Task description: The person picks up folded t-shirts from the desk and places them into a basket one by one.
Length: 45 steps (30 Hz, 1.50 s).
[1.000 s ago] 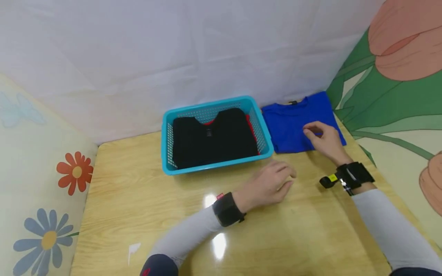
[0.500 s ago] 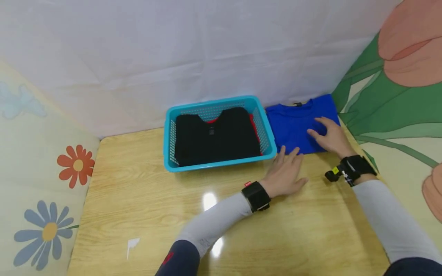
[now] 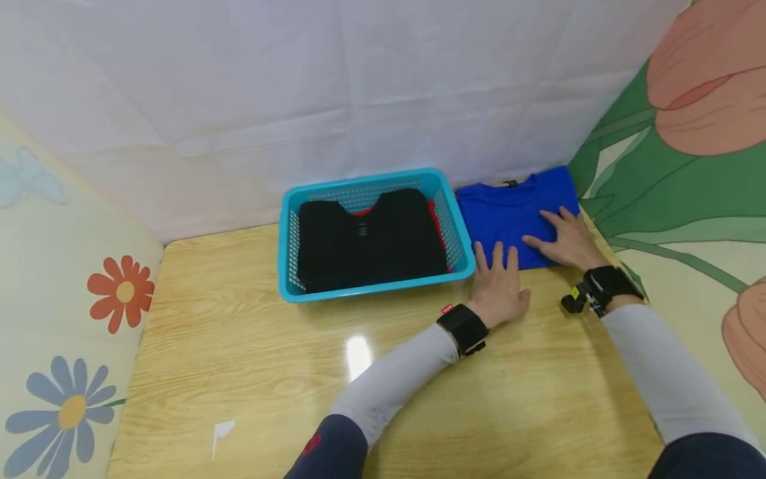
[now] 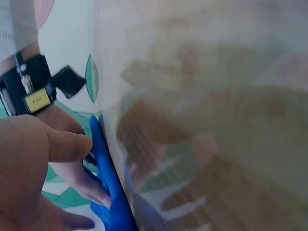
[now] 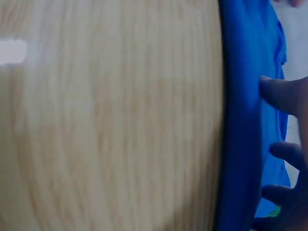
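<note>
A folded blue shirt (image 3: 514, 209) lies flat on the wooden table (image 3: 299, 372) at the back right, beside a teal basket (image 3: 287, 266). My right hand (image 3: 565, 238) rests flat on the shirt's near right part with fingers spread. My left hand (image 3: 499, 283) lies flat on the table, its straight fingertips reaching onto the shirt's front edge. In the right wrist view the blue shirt (image 5: 245, 110) runs along the table edge under my fingers (image 5: 284, 94). In the left wrist view the blue shirt (image 4: 108, 178) shows as a thin strip.
The teal basket holds a folded black shirt (image 3: 368, 236) over a red one (image 3: 435, 223). A white wall stands behind, and flowered panels close in the left and right sides. A small white scrap (image 3: 221, 431) lies near the table's front left.
My left hand has moved forward and right from the middle of the table to the shirt's front edge, its fingers straightening. My right hand has flattened on the shirt.
</note>
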Tool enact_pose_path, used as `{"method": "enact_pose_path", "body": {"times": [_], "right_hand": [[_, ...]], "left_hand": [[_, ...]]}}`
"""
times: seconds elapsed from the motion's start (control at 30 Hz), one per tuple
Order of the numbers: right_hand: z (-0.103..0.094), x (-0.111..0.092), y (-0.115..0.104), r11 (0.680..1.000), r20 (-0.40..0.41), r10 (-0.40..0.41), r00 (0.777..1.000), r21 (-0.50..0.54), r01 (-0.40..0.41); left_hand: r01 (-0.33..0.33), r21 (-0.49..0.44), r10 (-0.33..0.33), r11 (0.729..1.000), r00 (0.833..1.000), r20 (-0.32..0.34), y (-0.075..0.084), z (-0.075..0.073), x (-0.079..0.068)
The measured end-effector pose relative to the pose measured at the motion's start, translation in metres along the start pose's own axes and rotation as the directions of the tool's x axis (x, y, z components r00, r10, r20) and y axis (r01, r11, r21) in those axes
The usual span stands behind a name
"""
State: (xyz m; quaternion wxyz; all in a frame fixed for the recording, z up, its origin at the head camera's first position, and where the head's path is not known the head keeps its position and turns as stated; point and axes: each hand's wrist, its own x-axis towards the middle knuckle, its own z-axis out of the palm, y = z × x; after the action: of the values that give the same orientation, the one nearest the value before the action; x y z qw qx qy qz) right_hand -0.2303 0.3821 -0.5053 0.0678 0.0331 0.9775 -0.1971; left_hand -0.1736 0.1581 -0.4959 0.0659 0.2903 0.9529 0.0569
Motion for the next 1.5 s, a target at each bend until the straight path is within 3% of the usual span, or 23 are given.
{"method": "enact_pose_path", "body": {"times": [0.23, 0.6, 0.83, 1.1, 1.3, 1.5], "right_hand": [[0.001, 0.0, -0.004, 1.0, 0.084, -0.001, 0.996, 0.001, 0.001], [0.0, -0.011, 0.0, 1.0, 0.069, 0.01, 0.998, 0.028, -0.012], [0.001, -0.016, -0.002, 0.999, 0.051, -0.005, 0.999, 0.045, 0.003], [0.013, -0.03, 0.0, 0.998, 0.047, -0.046, 0.998, 0.032, 0.045], [0.017, -0.033, 0.001, 0.999, 0.042, -0.038, 0.998, 0.03, 0.037], [0.017, -0.042, -0.002, 1.0, 0.038, -0.012, 0.999, 0.017, 0.011]], "left_hand": [[-0.028, 0.124, 0.018, 0.992, 0.997, 0.081, -0.007, 0.003, 0.005], [-0.154, 0.292, 0.128, 0.944, 0.986, 0.106, -0.009, -0.004, 0.0], [-0.13, 0.331, 0.095, 0.935, 0.988, 0.119, -0.008, -0.001, -0.003], [-0.086, 0.264, 0.062, 0.961, 0.993, 0.1, -0.002, 0.009, -0.025], [-0.106, 0.256, 0.086, 0.961, 0.993, 0.086, -0.006, 0.008, -0.028], [-0.109, 0.185, 0.094, 0.977, 0.992, 0.088, -0.01, 0.006, -0.03]]}}
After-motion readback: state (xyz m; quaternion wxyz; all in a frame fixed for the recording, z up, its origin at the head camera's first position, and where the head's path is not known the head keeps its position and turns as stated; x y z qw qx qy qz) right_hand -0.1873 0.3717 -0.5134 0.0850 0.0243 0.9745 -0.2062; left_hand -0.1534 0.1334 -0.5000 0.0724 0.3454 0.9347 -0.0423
